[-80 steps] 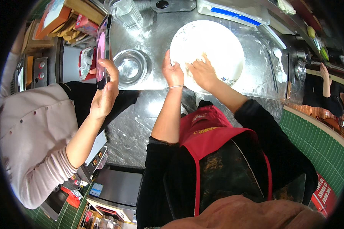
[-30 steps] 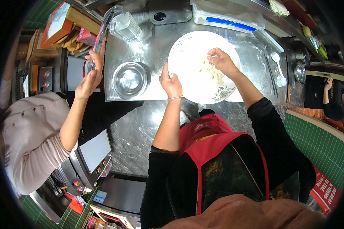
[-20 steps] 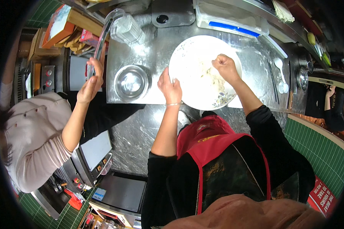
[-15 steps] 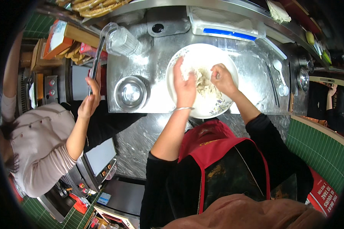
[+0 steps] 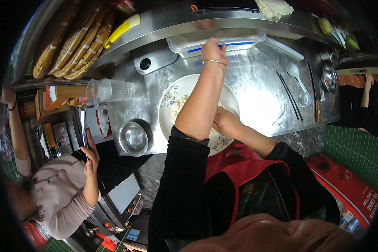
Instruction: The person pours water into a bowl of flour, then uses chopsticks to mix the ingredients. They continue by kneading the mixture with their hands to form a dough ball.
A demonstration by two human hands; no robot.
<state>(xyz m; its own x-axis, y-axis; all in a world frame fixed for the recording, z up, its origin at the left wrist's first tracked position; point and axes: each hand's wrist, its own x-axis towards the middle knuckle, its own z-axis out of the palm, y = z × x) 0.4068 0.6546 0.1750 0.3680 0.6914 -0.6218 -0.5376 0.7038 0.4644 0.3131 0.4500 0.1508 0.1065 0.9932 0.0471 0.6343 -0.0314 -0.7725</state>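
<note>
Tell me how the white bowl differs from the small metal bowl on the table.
The white bowl is much wider than the metal bowl. The white bowl has a flower pattern; the metal bowl is plain and shiny. The right hand is at the white bowl, which holds a pale, crumbly mixture; the metal bowl stands untouched. Both are round and sit on the steel table.

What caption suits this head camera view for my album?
Left hand at the blue-striped plastic box, right hand in the bowl of crumbly dough.
</note>
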